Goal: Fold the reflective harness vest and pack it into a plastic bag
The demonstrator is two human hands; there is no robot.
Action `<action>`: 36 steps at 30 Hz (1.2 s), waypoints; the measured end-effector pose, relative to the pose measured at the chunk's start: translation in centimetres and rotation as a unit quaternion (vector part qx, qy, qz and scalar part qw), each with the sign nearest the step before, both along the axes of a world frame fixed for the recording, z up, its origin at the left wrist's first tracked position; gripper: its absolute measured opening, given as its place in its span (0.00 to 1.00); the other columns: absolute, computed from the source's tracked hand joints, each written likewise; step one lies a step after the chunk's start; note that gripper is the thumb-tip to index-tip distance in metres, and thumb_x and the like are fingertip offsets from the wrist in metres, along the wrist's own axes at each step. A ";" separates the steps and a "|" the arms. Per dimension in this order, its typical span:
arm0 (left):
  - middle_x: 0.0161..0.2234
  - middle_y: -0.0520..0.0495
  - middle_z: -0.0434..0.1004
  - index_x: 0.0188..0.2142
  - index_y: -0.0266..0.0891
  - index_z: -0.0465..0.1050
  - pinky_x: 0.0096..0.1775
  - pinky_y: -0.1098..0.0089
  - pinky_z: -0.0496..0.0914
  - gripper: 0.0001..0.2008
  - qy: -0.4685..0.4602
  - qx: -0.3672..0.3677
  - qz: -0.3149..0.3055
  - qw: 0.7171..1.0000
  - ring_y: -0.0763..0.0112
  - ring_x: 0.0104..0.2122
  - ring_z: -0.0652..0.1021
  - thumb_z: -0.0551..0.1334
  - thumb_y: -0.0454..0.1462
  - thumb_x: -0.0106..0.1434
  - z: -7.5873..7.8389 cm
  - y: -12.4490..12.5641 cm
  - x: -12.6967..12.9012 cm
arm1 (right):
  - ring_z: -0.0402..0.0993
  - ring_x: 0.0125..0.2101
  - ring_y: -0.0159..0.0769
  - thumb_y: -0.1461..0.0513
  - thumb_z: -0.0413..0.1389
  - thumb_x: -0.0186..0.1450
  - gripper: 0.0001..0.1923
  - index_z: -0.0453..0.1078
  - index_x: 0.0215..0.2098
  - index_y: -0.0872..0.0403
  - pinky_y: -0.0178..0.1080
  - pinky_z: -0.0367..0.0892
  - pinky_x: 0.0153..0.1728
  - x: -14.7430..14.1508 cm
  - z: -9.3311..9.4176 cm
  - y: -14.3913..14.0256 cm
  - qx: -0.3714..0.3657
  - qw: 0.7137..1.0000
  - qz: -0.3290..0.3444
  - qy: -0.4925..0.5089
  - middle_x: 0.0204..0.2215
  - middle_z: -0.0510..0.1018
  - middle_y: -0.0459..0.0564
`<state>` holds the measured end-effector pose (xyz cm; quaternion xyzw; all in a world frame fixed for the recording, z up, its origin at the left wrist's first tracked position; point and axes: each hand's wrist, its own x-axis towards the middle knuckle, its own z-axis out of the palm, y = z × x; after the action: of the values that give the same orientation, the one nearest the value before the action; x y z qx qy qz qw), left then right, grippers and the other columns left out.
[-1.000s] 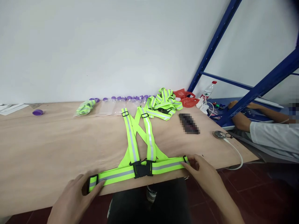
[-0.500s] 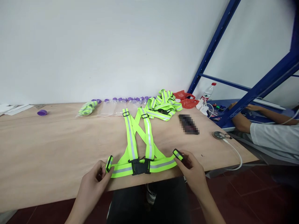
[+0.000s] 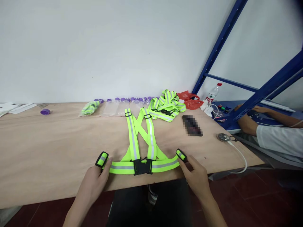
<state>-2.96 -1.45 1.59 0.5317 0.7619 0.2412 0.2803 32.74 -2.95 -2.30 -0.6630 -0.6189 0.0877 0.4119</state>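
A yellow-green reflective vest (image 3: pixel 151 142) made of straps with silver stripes lies flat on the wooden table, its shoulder straps pointing away from me. The black waist buckle (image 3: pixel 143 166) at its front is fastened. My left hand (image 3: pixel 96 176) grips the left end of the waist strap, by a black slider (image 3: pixel 102 159). At the opposite end, my right hand (image 3: pixel 194 173) pinches the strap at another black slider (image 3: pixel 181 155). The waist strap stretches between both hands near the table's front edge.
Behind the vest lie a heap of similar straps (image 3: pixel 167 105), clear plastic bags (image 3: pixel 111 108) and a bagged vest (image 3: pixel 90 108). A pixelated dark object (image 3: pixel 192 125) and a round device with a white cable (image 3: pixel 223 137) are at right. Beyond a blue rack post (image 3: pixel 210 60), another person's arms (image 3: pixel 247 124) show.
My left hand has moved slightly outward and up with the left slider, which now faces upward, and the waist strap lies straighter. My right hand has barely moved.
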 end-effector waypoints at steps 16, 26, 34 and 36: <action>0.13 0.55 0.63 0.18 0.42 0.62 0.20 0.71 0.64 0.23 -0.254 0.131 0.032 0.958 0.71 0.16 0.69 0.64 0.50 0.62 0.6 -0.9 1.8 | 0.75 0.52 0.46 0.64 0.54 0.69 0.16 0.73 0.54 0.53 0.49 0.69 0.53 -12.5 1.4 -2.4 0.100 0.947 0.236 -0.194 0.52 0.80 0.54; 0.14 0.54 0.61 0.16 0.41 0.59 0.22 0.71 0.55 0.22 -0.046 0.136 -0.282 0.948 0.75 0.17 0.63 0.58 0.45 0.64 3.3 2.4 11.0 | 0.70 0.58 0.51 0.57 0.60 0.66 0.21 0.73 0.55 0.56 0.55 0.60 0.64 -12.9 -0.2 -3.7 0.068 0.956 0.221 -0.182 0.54 0.79 0.56; 0.20 0.50 0.71 0.20 0.41 0.66 0.27 0.68 0.57 0.12 0.172 0.058 -0.474 0.862 0.64 0.25 0.75 0.61 0.34 0.59 1.8 3.9 13.7 | 0.74 0.52 0.50 0.57 0.63 0.64 0.21 0.73 0.53 0.53 0.54 0.63 0.62 -12.8 -2.3 -4.6 0.013 0.956 0.232 -0.176 0.50 0.81 0.54; 0.21 0.51 0.72 0.23 0.42 0.68 0.27 0.68 0.57 0.10 0.171 0.056 -0.487 0.855 0.64 0.26 0.75 0.62 0.36 0.60 2.0 4.1 13.4 | 0.74 0.52 0.48 0.58 0.63 0.64 0.20 0.73 0.53 0.53 0.53 0.64 0.61 -12.7 -2.0 -4.6 0.004 0.956 0.242 -0.168 0.50 0.81 0.53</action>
<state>10.43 2.63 3.55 0.8824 0.4269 0.0214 0.1968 20.02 -7.53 -4.27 -0.4969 -0.8215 0.0689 0.2711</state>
